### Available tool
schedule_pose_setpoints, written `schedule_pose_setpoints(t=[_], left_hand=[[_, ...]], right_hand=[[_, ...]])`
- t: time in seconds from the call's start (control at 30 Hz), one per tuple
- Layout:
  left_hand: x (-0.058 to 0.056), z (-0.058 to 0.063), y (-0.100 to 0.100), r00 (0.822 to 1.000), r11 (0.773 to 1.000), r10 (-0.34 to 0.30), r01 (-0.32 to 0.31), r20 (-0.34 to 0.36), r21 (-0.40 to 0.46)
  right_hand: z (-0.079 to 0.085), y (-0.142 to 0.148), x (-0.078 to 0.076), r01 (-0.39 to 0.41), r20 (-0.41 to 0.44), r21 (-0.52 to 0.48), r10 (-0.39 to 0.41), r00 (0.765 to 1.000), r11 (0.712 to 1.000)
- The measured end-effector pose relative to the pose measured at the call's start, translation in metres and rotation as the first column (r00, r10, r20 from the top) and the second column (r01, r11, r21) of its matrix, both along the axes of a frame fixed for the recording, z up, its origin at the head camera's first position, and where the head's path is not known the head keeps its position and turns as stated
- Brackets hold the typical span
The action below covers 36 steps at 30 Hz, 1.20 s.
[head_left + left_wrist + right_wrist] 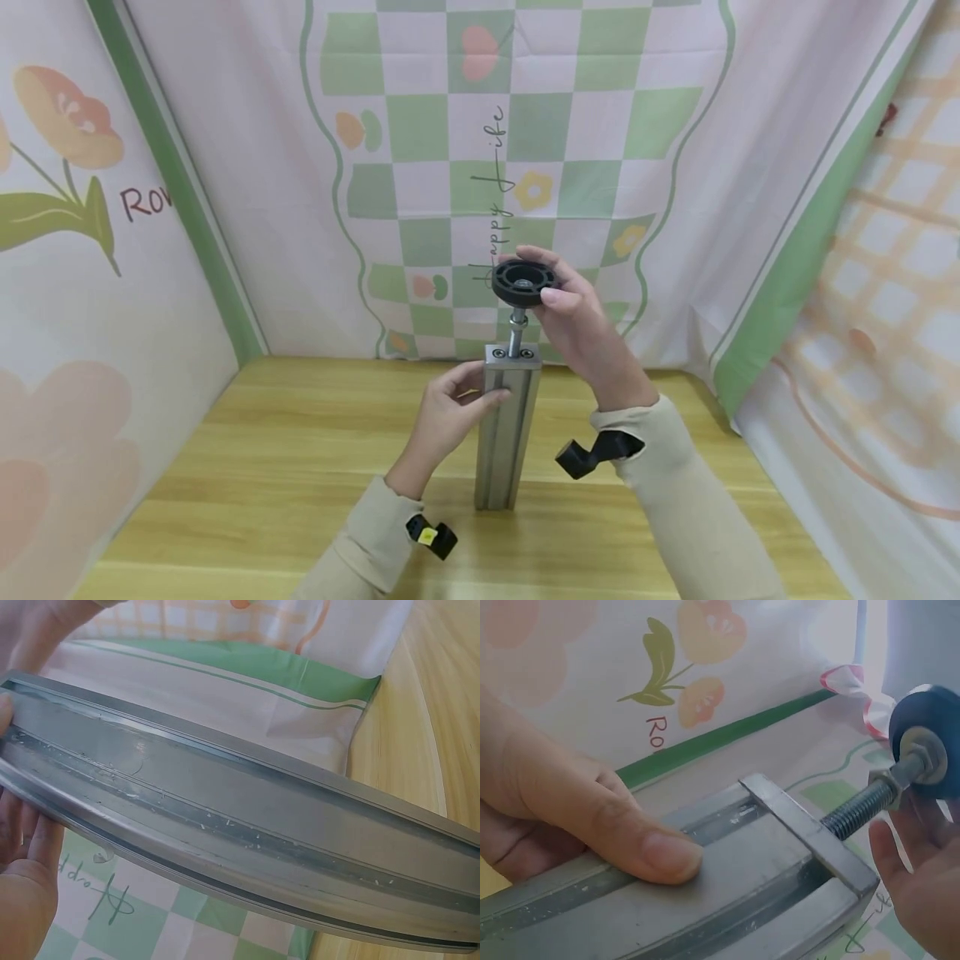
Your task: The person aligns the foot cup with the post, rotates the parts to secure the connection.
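Observation:
An aluminium profile (504, 442) stands upright on the table, grooved along its sides, with an end plate (513, 357) fixed on top by two screws. From that plate rises a threaded rod (864, 808) with a nut (886, 784), carrying a round black levelling foot (517, 293). My left hand (448, 408) grips the profile near its upper end, thumb lying across the front face. My right hand (573, 321) holds the rim of the black foot between thumb and fingers. In the left wrist view the profile's long grooved face (247, 802) shows small bright flecks.
The wooden table (262, 467) runs up to a checked green-and-white curtain (480, 158) behind the profile. Printed cloths hang at the left (60, 333) and right (885, 333). A black wrist mount (600, 454) sits on the right sleeve, another (432, 536) on the left.

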<state>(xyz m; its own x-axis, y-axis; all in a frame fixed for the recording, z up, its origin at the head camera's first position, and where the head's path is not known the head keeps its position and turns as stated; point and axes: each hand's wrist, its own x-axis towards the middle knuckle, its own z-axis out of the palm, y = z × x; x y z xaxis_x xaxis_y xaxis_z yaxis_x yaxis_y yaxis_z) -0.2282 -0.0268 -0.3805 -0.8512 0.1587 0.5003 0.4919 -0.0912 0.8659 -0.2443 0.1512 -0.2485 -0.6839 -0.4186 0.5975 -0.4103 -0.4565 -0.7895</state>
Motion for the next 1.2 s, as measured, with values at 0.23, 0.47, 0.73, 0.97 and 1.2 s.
schedule_pose_setpoints(t=[0.23,0.47,0.73,0.97,1.2], left_hand=[[0.000,-0.001,0.000,1.000,1.000,-0.002,0.002,-0.002,-0.002],[0.001,-0.003,-0.001,1.000,1.000,-0.012,0.012,-0.001,-0.015],[0.001,-0.002,0.000,1.000,1.000,-0.023,0.023,0.006,0.003],[-0.001,-0.003,0.000,1.000,1.000,-0.022,0.022,-0.005,0.013],[-0.002,-0.003,-0.001,1.000,1.000,-0.021,0.022,-0.021,0.014]], right_hand=[[-0.002,-0.004,0.017,0.299,-0.069,0.103,-0.293,0.953,0.949],[-0.002,-0.011,0.026,0.437,-0.078,0.084,-0.431,0.899,0.896],[0.000,-0.014,0.028,0.583,-0.218,0.136,-0.549,0.807,0.801],[0.003,-0.007,0.020,0.342,-0.130,0.138,-0.325,0.937,0.929],[0.006,-0.001,0.006,-0.048,0.054,0.092,0.043,0.998,0.995]])
